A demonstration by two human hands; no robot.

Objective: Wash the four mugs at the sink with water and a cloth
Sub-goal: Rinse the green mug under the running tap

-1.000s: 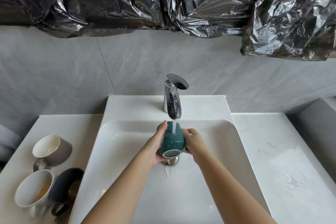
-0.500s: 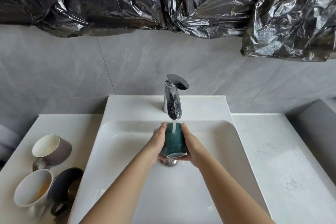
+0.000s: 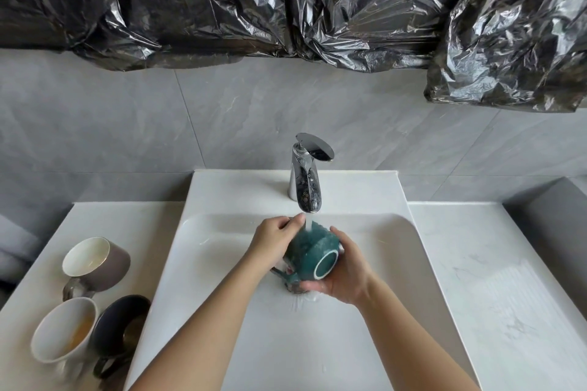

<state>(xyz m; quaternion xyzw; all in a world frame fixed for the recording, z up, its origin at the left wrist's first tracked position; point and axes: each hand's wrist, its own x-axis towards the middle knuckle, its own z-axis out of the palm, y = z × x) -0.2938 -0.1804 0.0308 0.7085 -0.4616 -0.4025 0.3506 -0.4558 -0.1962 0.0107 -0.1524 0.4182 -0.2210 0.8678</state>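
A dark green mug [image 3: 313,247] lies tilted on its side over the white sink [image 3: 222,247], its pale base turned toward me and its handle pointing down left. Water runs from the chrome faucet [image 3: 306,181] onto its upper side. My right hand [image 3: 344,270] cups the mug from the right and below, fingers curled round its base. My left hand [image 3: 274,240] rests against its left side, fingertips up by the water stream. On the left counter lie a brown mug [image 3: 101,259], a white mug [image 3: 63,332] and a black mug [image 3: 119,327]. No cloth is in view.
The white counter [image 3: 492,279] stretches to the right of the sink. Black plastic sheeting [image 3: 286,3] hangs across the grey tiled wall above. A grey ledge [image 3: 552,225] stands at the far right.
The green mug has turned from nearly upside-down to lying on its side with its base toward me. My right hand slid under it and my left hand moved up its side.
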